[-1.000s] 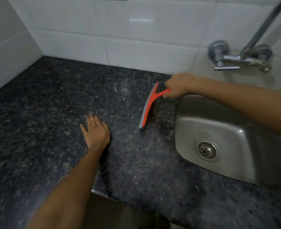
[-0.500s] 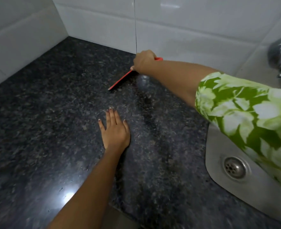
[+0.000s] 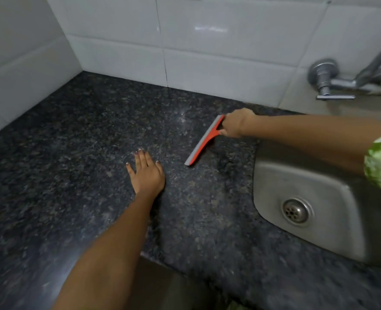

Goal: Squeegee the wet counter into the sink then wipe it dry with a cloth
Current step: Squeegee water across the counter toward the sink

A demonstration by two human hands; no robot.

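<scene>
A dark speckled stone counter [image 3: 77, 166] fills most of the view, backed by white wall tiles [image 3: 218, 48]. At the right a steel sink [image 3: 319, 198] is set into the counter, its drain [image 3: 295, 211] visible, with a chrome tap [image 3: 333, 83] on the wall above it. A person's two bare forearms reach in. The left hand [image 3: 147, 173] lies flat on the stone, fingers straight and slightly spread, holding nothing. The right hand [image 3: 237, 123], near the back wall and just left of the sink, has its fingers curled tightly around the handle of a red squeegee [image 3: 204, 142]. Its grey blade runs diagonally toward the left hand and seems to rest on the counter, still short of the sink rim. No cloth is in view. The likely risk: if the blade tilts or lifts during the pull toward the sink, water could slip under it and leave streaks, or run off the front edge instead of into the basin.
</scene>
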